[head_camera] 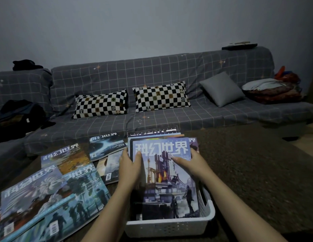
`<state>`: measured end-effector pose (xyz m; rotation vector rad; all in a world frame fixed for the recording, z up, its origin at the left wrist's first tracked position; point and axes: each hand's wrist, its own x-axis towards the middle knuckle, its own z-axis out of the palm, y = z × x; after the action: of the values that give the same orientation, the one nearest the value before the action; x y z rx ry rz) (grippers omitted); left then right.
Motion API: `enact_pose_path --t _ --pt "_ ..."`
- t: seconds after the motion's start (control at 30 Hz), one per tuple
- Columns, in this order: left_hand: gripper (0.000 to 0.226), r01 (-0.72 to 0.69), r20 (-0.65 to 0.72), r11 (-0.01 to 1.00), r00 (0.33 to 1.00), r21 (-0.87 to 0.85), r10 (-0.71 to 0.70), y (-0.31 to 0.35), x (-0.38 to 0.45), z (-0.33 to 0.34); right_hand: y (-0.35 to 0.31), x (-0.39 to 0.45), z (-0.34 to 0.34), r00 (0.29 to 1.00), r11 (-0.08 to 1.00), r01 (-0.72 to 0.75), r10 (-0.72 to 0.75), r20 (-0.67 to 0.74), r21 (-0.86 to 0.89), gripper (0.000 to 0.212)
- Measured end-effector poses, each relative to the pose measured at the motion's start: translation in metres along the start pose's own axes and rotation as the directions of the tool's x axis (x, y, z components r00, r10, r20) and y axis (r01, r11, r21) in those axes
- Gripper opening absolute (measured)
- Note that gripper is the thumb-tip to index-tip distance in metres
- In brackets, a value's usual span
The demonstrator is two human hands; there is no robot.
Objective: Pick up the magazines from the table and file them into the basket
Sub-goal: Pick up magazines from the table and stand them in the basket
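Together, each hand gripping magazine.

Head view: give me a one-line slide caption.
Both hands, left and right, grip a factory-cover magazine upright in the white slotted plastic basket; more magazines lie left.

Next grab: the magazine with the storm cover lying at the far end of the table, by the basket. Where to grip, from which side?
Take the storm-cover magazine by its far-left corner, coming from the sofa side. It lies flat, its right edge close to the left hand and the stack in the white basket, its near edge resting on other magazines. A thumb-over pinch there likely lifts it cleanly.
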<state>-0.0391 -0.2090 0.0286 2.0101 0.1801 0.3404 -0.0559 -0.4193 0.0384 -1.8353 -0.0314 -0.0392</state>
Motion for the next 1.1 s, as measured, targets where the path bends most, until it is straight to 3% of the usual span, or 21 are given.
enact_pose_path --t 0.13,0.37,0.53,0.67,0.8,0.93,1.1 --pt "0.069 -0.139 -0.074 0.957 0.984 0.256 0.163 0.022 0.002 0.009 -0.004 0.004 -0.007 0.997 0.994 -0.075 0.077 -0.030 0.075 0.034" --pt "0.051 -0.345 0.039 0.814 0.928 0.468 0.371 0.074 0.037 0.036 -0.018 0.046 -0.028 0.975 0.960 -0.187 0.207 -0.078 0.208 0.054" --pt "0.042 -0.457 0.210 0.735 0.888 0.501 0.409 0.102 0.053 0.075 -0.005 0.078 -0.046 0.913 0.933 -0.331 0.354 -0.204 0.139 0.035" --pt "0.037 -0.486 0.338 0.632 0.874 0.604 0.349 0.117 0.058 0.106 0.021 0.090 -0.060 0.876 0.896 -0.421 0.441 -0.196 0.138 0.031" --pt "0.034 -0.439 0.331 0.633 0.898 0.637 0.290 0.118 0.067 0.117 0.058 0.107 -0.068 0.862 0.873 -0.488 0.485 -0.148 0.013 0.044" --pt "0.034 -0.423 0.328 0.629 0.905 0.652 0.269 0.119 0.071 0.123 0.087 0.121 -0.065 0.835 0.840 -0.532 0.501 -0.226 -0.105 0.060" --pt "0.033 -0.416 0.305 0.640 0.909 0.646 0.283 0.119 0.069 0.124 0.100 0.137 -0.064 0.832 0.836 -0.537 0.504 -0.230 -0.111 0.056"
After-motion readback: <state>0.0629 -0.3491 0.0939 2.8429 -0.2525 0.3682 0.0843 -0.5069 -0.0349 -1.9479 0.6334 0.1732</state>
